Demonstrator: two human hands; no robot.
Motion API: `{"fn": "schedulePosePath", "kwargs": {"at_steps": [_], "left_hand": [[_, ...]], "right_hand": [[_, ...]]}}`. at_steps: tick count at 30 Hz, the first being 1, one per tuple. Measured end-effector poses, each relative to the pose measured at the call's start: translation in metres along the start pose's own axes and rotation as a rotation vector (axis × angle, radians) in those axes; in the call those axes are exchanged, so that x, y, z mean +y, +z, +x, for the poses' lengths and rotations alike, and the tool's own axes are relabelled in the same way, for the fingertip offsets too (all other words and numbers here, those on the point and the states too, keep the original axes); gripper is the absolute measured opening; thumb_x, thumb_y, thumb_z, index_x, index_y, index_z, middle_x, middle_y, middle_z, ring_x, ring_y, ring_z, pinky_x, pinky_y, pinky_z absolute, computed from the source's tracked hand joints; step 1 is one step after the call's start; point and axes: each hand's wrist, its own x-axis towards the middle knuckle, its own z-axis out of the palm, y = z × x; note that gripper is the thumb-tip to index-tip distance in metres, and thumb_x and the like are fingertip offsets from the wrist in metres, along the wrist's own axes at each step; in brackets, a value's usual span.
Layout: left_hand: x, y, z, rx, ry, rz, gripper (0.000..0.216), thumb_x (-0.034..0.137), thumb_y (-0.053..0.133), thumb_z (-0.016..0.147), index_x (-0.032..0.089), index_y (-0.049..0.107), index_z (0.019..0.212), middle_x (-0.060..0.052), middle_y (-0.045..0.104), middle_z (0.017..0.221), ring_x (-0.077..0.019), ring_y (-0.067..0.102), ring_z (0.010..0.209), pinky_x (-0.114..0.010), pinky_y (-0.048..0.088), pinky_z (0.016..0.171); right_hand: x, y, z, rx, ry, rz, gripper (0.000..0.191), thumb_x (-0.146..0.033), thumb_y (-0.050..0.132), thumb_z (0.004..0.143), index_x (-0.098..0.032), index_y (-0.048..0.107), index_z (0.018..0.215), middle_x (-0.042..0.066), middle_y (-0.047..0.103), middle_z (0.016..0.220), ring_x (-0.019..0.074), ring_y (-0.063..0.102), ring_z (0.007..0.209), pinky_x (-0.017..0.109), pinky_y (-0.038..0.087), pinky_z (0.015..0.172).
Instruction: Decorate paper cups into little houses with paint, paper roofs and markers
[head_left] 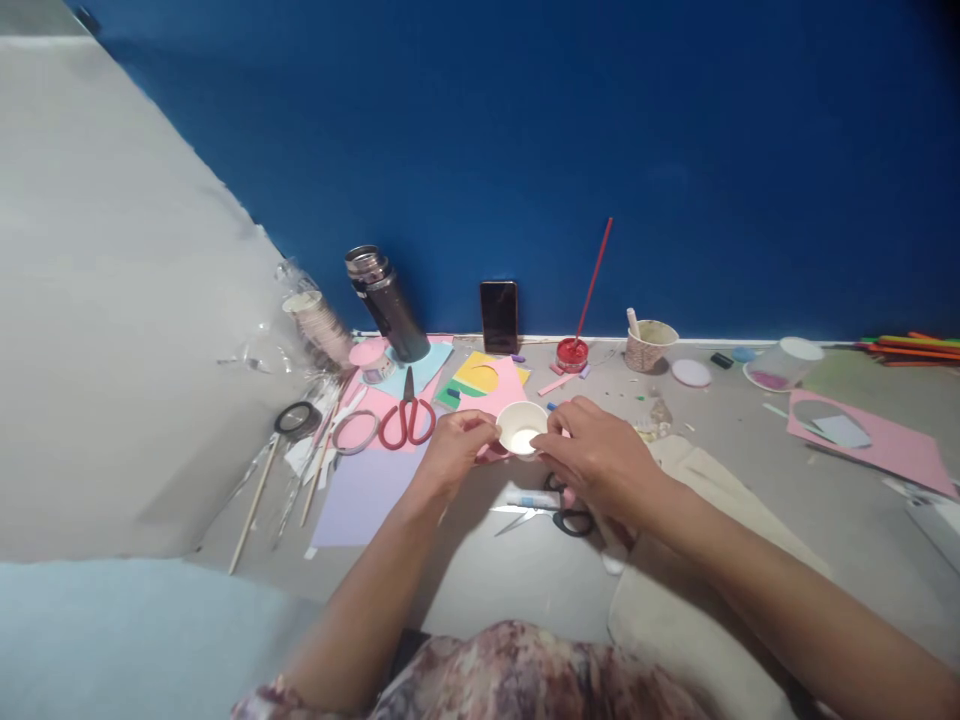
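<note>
Between my two hands is a small white paper cup (523, 418), its open mouth tilted toward me. My left hand (466, 440) pinches the cup's left rim. On the opposite side, the fingers of my right hand (589, 445) close on the right rim. Below the cup, a glue stick (534, 498) lies beside black-handled scissors (572, 520), partly hidden by my right hand and wrist. Red-handled scissors (407, 424) rest on coloured paper left of my left hand, next to a roll of tape (356, 432).
A dark flask (394, 315) and a stack of paper cups (319, 325) stand at the back left. A phone (499, 315) leans on the blue wall. Further right are a red pot (572, 356) with a stick, a patterned cup (649, 348) and pink paper (892, 445).
</note>
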Motion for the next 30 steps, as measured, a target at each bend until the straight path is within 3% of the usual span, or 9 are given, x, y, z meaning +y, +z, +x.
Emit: {"fn": "schedulePosePath", "kwargs": {"at_steps": [3, 5, 9, 12, 16, 21, 30], "left_hand": [[-0.002, -0.002, 0.0, -0.029, 0.004, 0.011, 0.015, 0.029, 0.078, 0.065, 0.017, 0.07, 0.067, 0.0, 0.065, 0.062, -0.0135, 0.063, 0.06, -0.023, 0.045, 0.058], [-0.002, -0.003, 0.0, -0.05, 0.004, -0.02, 0.022, 0.037, 0.082, 0.071, 0.017, 0.073, 0.076, -0.002, 0.069, 0.071, -0.0155, 0.068, 0.066, -0.023, 0.047, 0.059], [-0.004, -0.005, 0.002, -0.086, -0.08, -0.342, 0.043, 0.057, 0.074, 0.087, 0.019, 0.072, 0.107, -0.008, 0.075, 0.106, -0.0269, 0.077, 0.086, -0.036, 0.061, 0.07], [-0.01, -0.001, 0.005, -0.264, -0.229, -0.63, 0.054, 0.061, 0.052, 0.101, 0.014, 0.067, 0.125, -0.018, 0.075, 0.119, -0.0339, 0.078, 0.097, -0.047, 0.063, 0.08], [-0.019, 0.01, 0.007, -0.456, -0.338, -0.874, 0.071, 0.06, 0.027, 0.109, 0.006, 0.058, 0.143, -0.024, 0.075, 0.122, -0.0351, 0.076, 0.104, -0.053, 0.061, 0.09], [-0.028, 0.017, 0.009, -0.443, -0.328, -0.951, 0.071, 0.058, 0.029, 0.109, 0.002, 0.057, 0.143, -0.024, 0.077, 0.118, -0.0323, 0.076, 0.098, -0.049, 0.061, 0.086], [-0.031, 0.02, 0.011, -0.444, -0.344, -0.944, 0.073, 0.058, 0.025, 0.109, 0.003, 0.061, 0.14, -0.025, 0.076, 0.12, -0.0322, 0.076, 0.098, -0.049, 0.061, 0.087]], "right_hand": [[0.004, -0.002, 0.002, -0.003, -0.053, -0.013, 0.019, -0.008, 0.083, 0.075, -0.021, 0.069, 0.073, 0.003, 0.063, 0.081, 0.0192, 0.048, 0.078, 0.032, 0.02, 0.057], [0.01, -0.006, 0.002, 0.063, -0.061, -0.004, 0.017, -0.01, 0.081, 0.08, -0.021, 0.071, 0.072, 0.004, 0.064, 0.079, 0.0195, 0.049, 0.077, 0.032, 0.023, 0.057], [0.021, -0.02, 0.001, 0.401, 0.085, 0.153, 0.014, -0.018, 0.07, 0.096, -0.023, 0.077, 0.085, 0.005, 0.068, 0.081, 0.0203, 0.058, 0.078, 0.032, 0.041, 0.064], [0.022, -0.027, 0.001, 0.527, 0.192, 0.332, 0.01, -0.022, 0.072, 0.096, -0.025, 0.079, 0.088, 0.005, 0.074, 0.085, 0.0215, 0.066, 0.078, 0.036, 0.049, 0.069], [0.016, -0.022, 0.001, 0.484, 0.109, 0.387, 0.01, -0.021, 0.073, 0.095, -0.025, 0.078, 0.088, 0.006, 0.078, 0.082, 0.0222, 0.068, 0.074, 0.039, 0.052, 0.069], [0.014, -0.008, 0.0, 0.411, -0.015, 0.358, 0.009, -0.016, 0.073, 0.095, -0.023, 0.076, 0.092, 0.006, 0.078, 0.084, 0.0197, 0.066, 0.074, 0.036, 0.05, 0.069], [0.015, 0.005, -0.004, 0.315, -0.023, 0.332, 0.008, -0.016, 0.071, 0.097, -0.022, 0.076, 0.096, 0.007, 0.077, 0.089, 0.0205, 0.064, 0.08, 0.036, 0.05, 0.073]]}}
